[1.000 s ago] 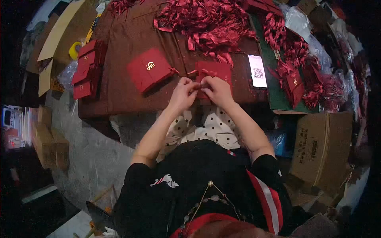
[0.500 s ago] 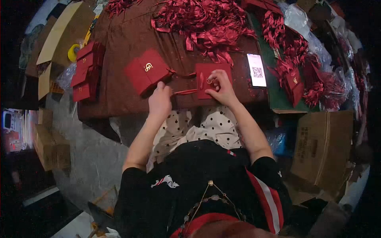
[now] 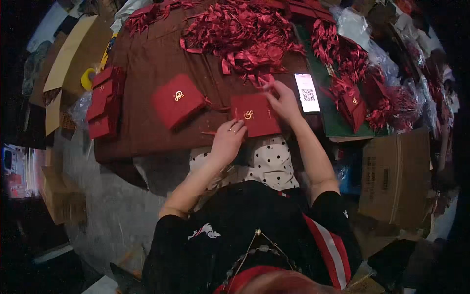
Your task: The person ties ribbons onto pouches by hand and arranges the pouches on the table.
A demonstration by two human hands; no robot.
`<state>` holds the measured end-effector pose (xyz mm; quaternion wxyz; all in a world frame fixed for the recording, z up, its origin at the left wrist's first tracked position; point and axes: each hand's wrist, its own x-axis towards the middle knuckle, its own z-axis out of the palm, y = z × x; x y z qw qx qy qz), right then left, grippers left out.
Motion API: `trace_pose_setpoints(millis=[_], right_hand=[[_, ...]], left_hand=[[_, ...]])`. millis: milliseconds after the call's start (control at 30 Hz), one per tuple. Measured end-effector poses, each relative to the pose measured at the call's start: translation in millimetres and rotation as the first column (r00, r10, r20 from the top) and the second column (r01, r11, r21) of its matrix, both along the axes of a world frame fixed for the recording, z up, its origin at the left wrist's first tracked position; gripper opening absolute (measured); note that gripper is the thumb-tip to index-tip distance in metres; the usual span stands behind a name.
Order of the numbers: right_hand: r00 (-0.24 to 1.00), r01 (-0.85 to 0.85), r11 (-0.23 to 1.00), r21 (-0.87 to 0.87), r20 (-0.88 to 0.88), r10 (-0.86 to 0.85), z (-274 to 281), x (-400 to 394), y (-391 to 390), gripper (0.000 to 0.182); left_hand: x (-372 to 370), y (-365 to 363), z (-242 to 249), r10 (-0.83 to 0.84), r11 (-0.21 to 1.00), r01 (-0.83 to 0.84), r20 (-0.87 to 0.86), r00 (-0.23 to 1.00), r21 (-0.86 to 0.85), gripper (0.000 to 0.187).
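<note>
A square red pouch with a gold emblem [image 3: 262, 117] lies flat before me near the table's front edge. On its left edge rests my left hand [image 3: 229, 139], a ring on one finger, its fingers close together; what they hold, if anything, is hidden. Just above the pouch's upper right, my right hand [image 3: 284, 101] has thumb and fingers drawn together at the red ribbons; whether it grips one is too blurred to tell. Left of these, a stack of red pouches [image 3: 171, 110] shows the same emblem, with a ribbon trailing from its right side.
A big heap of red ribbons [image 3: 240, 36] covers the back of the brown-clothed table [image 3: 142, 59]. A lit phone [image 3: 307, 93] lies to the right. More red pouches [image 3: 104, 105] stand at the left edge, near yellow tape [image 3: 88, 78]. Cardboard boxes [image 3: 396, 176] flank the table.
My left hand has moved right, from beside the stack onto the pouch. My right hand has moved up off the pouch's middle to its upper edge. The pouch's gold emblem now shows, and the view has shifted slightly.
</note>
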<state>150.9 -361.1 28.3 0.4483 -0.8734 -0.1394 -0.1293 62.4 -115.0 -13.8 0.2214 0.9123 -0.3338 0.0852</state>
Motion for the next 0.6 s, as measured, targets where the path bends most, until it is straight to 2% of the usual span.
trace_pose_setpoints(millis=[33,67,133,167,200,267,300,333,367,400,467,533,567,600], right_hand=[[0.999,0.038,0.998,-0.041,-0.001,-0.038,5,7,-8,0.020],[0.997,0.069,0.994,-0.085,0.049,-0.065,6,15,-14,0.019],[0.984,0.085,0.949,-0.303,0.177,-0.031,8,30,-24,0.023],[0.991,0.046,0.907,-0.418,0.134,0.011,7,39,-27,0.027],[0.991,0.047,0.910,-0.413,0.136,0.011,7,43,-25,0.027],[0.966,-0.105,0.863,-0.494,0.156,0.207,4,50,-20,0.029],[0.952,-0.141,0.780,-0.609,0.133,0.276,-1,58,-19,0.031],[0.942,-0.187,0.744,-0.642,0.098,0.321,-6,65,-16,0.032],[0.930,-0.231,0.704,-0.671,0.062,0.363,-9,71,-12,0.033],[0.918,-0.256,0.669,-0.698,0.042,0.395,0,64,-4,0.033],[0.925,-0.255,0.637,-0.728,0.008,0.379,-16,73,-4,0.030],[0.936,-0.237,0.617,-0.751,-0.007,0.351,-15,72,0,0.027],[0.949,-0.228,0.603,-0.764,-0.035,0.314,-13,70,3,0.026],[0.975,-0.177,0.624,-0.761,-0.047,0.219,-12,64,6,0.026]], left_hand=[[-5,2,0,0.002,1.000,0.000,0.102,0.995,-0.018,0.042],[-11,9,2,-0.014,0.999,0.020,0.119,0.993,-0.046,0.040],[-17,22,15,-0.013,0.991,0.038,0.193,0.981,-0.125,0.035],[-15,29,29,0.030,0.983,0.019,0.263,0.964,-0.182,0.034],[-16,38,46,0.076,0.971,0.004,0.325,0.943,-0.239,0.033],[-7,54,67,0.177,0.953,-0.052,0.406,0.896,-0.300,0.022],[-5,53,87,0.221,0.944,-0.115,0.332,0.917,-0.309,0.020],[1,52,103,0.262,0.933,-0.175,0.260,0.929,-0.315,0.018],[11,51,107,0.255,0.926,-0.229,0.050,0.966,-0.299,0.019],[23,51,104,0.205,0.946,-0.193,0.021,0.979,-0.261,0.019],[48,42,93,0.107,0.970,-0.122,-0.078,0.991,-0.211,0.022],[73,26,69,0.095,0.988,-0.104,-0.088,0.992,-0.110,0.022],[83,18,53,0.120,0.991,-0.121,-0.016,0.993,-0.060,0.027],[82,7,51,0.208,0.976,-0.193,0.182,0.961,-0.097,0.029]])
